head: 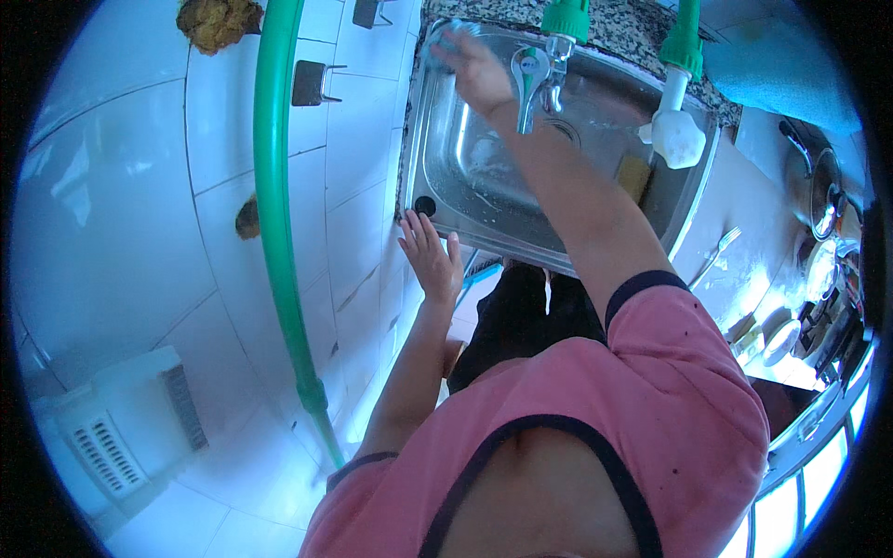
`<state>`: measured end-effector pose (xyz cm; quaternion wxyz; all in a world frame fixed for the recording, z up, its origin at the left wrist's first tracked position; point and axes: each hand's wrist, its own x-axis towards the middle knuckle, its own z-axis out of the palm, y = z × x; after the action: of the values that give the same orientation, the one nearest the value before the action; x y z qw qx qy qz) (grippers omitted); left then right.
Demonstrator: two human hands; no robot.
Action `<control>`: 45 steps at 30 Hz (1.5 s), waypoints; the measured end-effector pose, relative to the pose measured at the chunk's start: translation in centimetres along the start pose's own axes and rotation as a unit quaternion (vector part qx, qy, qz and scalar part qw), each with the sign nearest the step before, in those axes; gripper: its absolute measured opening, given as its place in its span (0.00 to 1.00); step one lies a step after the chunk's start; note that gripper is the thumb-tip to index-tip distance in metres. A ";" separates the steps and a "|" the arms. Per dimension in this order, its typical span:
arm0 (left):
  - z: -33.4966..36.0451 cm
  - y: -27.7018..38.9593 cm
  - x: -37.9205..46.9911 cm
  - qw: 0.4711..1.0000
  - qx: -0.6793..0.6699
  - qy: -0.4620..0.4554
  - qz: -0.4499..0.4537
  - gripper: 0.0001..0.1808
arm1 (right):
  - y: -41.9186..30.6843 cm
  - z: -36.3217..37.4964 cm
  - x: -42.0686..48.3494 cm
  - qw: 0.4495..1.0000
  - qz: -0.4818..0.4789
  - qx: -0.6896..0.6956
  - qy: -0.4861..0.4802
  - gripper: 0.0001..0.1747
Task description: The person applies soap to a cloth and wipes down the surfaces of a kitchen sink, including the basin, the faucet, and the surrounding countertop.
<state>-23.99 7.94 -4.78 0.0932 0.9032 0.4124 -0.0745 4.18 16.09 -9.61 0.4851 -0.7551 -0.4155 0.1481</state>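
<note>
Before me is a stainless steel sink (pixel 488 238) with a wet, shiny basin. My right hand (pixel 481 77) reaches across it to the far left corner, pressing a pale bluish wiping cloth or pad (pixel 457 31) on the rim there. Blur hides the exact kind of this item. My left hand (pixel 432 261) is at the near left corner, its fingertips at the rim beside a round black hole (pixel 425 205), holding nothing. A chrome lever tap (pixel 531 77) rises over the basin, close to my right wrist. Inside, a yellowish sponge (pixel 633 176) lies against the right wall.
A green pipe (pixel 275 209) runs along the tiled wall at left. Another tap with a white end (pixel 675 136) hangs over the sink's right side. A fork (pixel 718 254) lies on the right counter, with a pot (pixel 823 188) and dishes beyond. A blue towel (pixel 781 77) is at upper right.
</note>
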 end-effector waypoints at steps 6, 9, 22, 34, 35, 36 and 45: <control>-0.4 0.7 0.8 0.997 -0.041 0.012 0.059 0.31 | 1.0 3.0 0.1 0.963 -0.072 -0.243 0.091 0.27; 0.1 0.1 -0.1 0.993 -0.082 0.068 0.043 0.29 | -4.2 4.0 -6.9 0.998 -0.022 -0.056 -0.007 0.31; -2.0 16.1 7.6 0.644 -0.694 -0.281 -0.157 0.34 | 0.3 -16.5 -14.4 0.792 0.411 0.424 0.154 0.16; -0.8 27.9 14.2 0.280 -0.867 -0.380 -0.159 0.21 | -1.4 -21.3 -11.6 0.993 0.076 -0.019 0.084 0.11; 0.0 27.8 14.2 0.332 -0.866 -0.325 -0.184 0.23 | -2.5 -20.5 -11.2 0.992 0.086 0.001 0.096 0.09; -0.6 27.9 14.3 0.329 -0.868 -0.321 -0.187 0.23 | -2.1 -20.1 -11.2 0.986 0.102 -0.006 0.135 0.08; 0.9 27.6 12.1 0.753 -0.653 -0.074 0.002 0.23 | 1.8 -20.3 -11.5 0.836 0.244 0.423 0.250 0.14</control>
<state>4.71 -1.14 -5.21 0.6909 0.6148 0.3508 0.1470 10.71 -5.48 -3.36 0.7927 -0.5645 0.0208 0.2289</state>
